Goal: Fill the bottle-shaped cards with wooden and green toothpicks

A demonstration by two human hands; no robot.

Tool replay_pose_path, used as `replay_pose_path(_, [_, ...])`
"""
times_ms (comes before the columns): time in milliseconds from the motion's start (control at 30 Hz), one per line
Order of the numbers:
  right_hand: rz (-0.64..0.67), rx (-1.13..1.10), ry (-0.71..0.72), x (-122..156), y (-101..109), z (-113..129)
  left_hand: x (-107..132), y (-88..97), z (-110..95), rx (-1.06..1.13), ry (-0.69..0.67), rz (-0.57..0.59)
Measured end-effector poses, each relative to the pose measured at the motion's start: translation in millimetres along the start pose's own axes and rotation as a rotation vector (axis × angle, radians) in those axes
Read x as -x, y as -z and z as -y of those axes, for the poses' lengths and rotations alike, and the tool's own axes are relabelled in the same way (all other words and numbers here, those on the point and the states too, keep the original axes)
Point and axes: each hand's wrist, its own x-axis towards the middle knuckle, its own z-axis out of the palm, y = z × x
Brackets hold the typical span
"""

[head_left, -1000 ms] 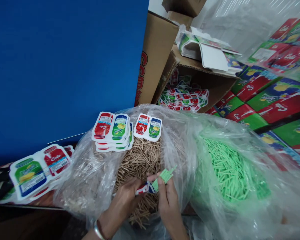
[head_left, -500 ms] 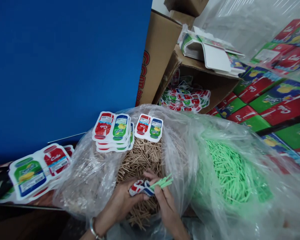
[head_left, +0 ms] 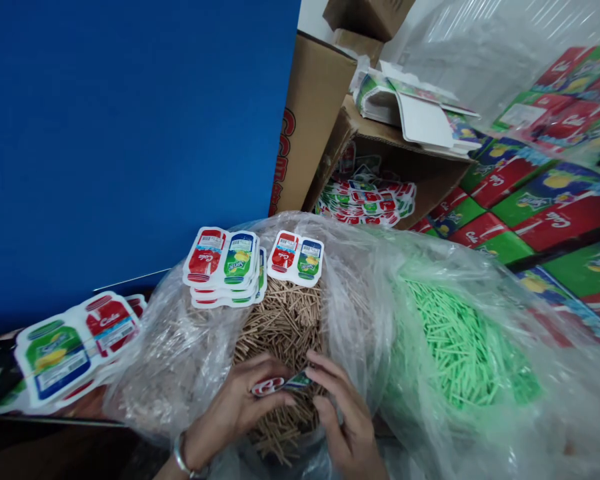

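My left hand (head_left: 240,397) pinches a small twin pouch (head_left: 269,385) printed with Cola and Sprite jars, thumb below and fingers above. The pouch is seen nearly edge-on. At its right end, my right hand (head_left: 345,413) has its fingertips against or very near the Sprite half, with the thumb apart below. No green sticks show in that hand. Beneath both hands lies a clear bag of brown sticks (head_left: 285,327). A stack of twin pouches (head_left: 220,263) rests on the bag's far left, and a single twin pouch (head_left: 296,259) lies beside it.
Right of the brown sticks is a clear bag of green sticks (head_left: 455,340). Larger pouches (head_left: 55,357) lie at far left. Behind, an open carton (head_left: 430,170) holds many pouches. Printed boxes (head_left: 555,220) are stacked right; a blue panel (head_left: 130,133) stands left.
The green sticks that my right hand held at the pouch are out of sight. My right hand's fingers have spread, and the pouch has tilted more edge-on. The view has shifted slightly.
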Motion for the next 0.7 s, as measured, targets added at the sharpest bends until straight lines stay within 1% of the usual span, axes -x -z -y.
replay_pose_path(67, [-0.004,0.019,0.049,-6,2,1,1,1.3,-4,-0.015,0.001,0.01])
replay_pose_path(133, [0.038,0.037,0.105,-12,3,2,3,3.2,-8,-0.031,0.005,0.027])
replay_pose_path(200, [0.076,0.024,0.116,-15,3,3,4,5.6,-12,-0.036,0.002,0.047])
replay_pose_path(233, [0.07,-0.008,0.102,-15,3,3,4,6.9,-13,-0.029,0.006,0.045])
replay_pose_path(267, [0.044,-0.06,0.07,-14,2,3,5,8.3,-14,-0.009,0.022,0.027])
replay_pose_path(300, [-0.001,-0.131,0.017,-13,1,2,6,9.8,-14,0.029,0.063,-0.015])
replay_pose_path(367, [-0.108,-0.294,-0.133,-11,-5,3,6,12.8,-14,0.176,0.2,-0.142])
replay_pose_path(400, [-0.126,-0.363,-0.213,-12,-9,4,6,14.5,-14,0.273,0.277,-0.2])
replay_pose_path(433, [-0.097,-0.414,-0.287,-15,-15,5,5,16.5,-15,0.371,0.342,-0.243])
replay_pose_path(467, [-0.034,-0.443,-0.35,-18,-21,7,4,18.9,-15,0.454,0.39,-0.271])
replay_pose_path(533, [0.102,-0.471,-0.44,-28,-32,11,1,25.4,-18,0.546,0.434,-0.307])
replay_pose_path(567, [0.126,-0.485,-0.468,-34,-37,13,1,29.7,-20,0.568,0.442,-0.329])
replay_pose_path(600, [0.111,-0.501,-0.491,-39,-41,14,1,34.6,-21,0.588,0.447,-0.356])
replay_pose_path(700, [-0.021,-0.52,-0.553,-53,-47,14,4,51.7,-26,0.655,0.45,-0.396])
